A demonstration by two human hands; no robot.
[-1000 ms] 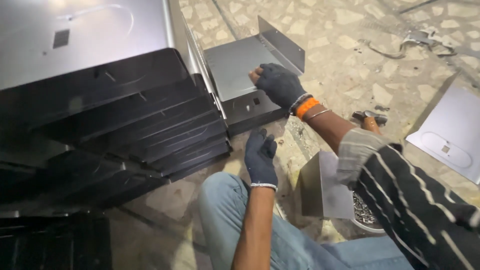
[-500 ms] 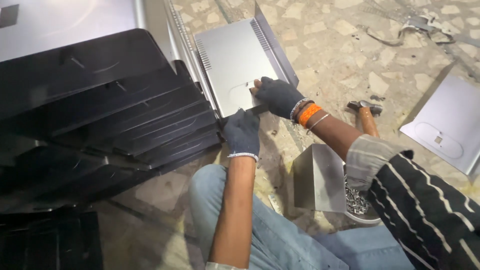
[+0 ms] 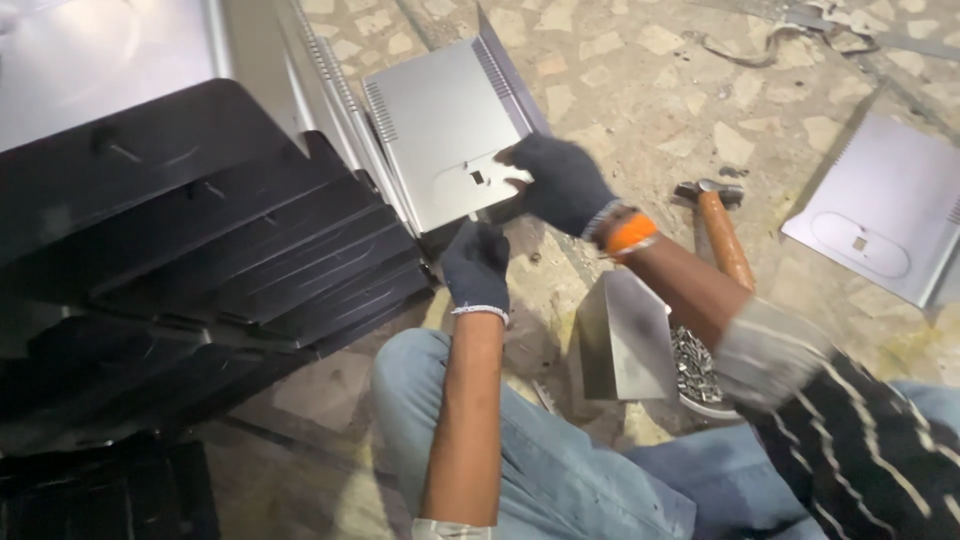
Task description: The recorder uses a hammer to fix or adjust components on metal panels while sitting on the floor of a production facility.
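Both my hands wear dark knit gloves. My right hand (image 3: 560, 185) grips the near right edge of a grey sheet-metal panel (image 3: 440, 125) with vent slots and a bent side flange; the panel is tilted up off the floor. Just below the panel's near edge, my left hand (image 3: 476, 264) has its fingers under or against a dark piece there. How firmly it grips is hidden. The panel leans beside a slanted stack of black metal panels (image 3: 200, 230).
A wooden-handled hammer (image 3: 722, 230) lies on the stone-chip floor to the right. A small grey metal box (image 3: 625, 335) stands by my knee, next to a dish of screws (image 3: 692, 370). Another grey panel (image 3: 880, 215) lies at far right. Grey sheets (image 3: 90, 60) are at the back left.
The grey panel has been lifted and turned so its flat face shows. My left hand rose from my knee to the panel's near edge, and my right hand moved up with it.
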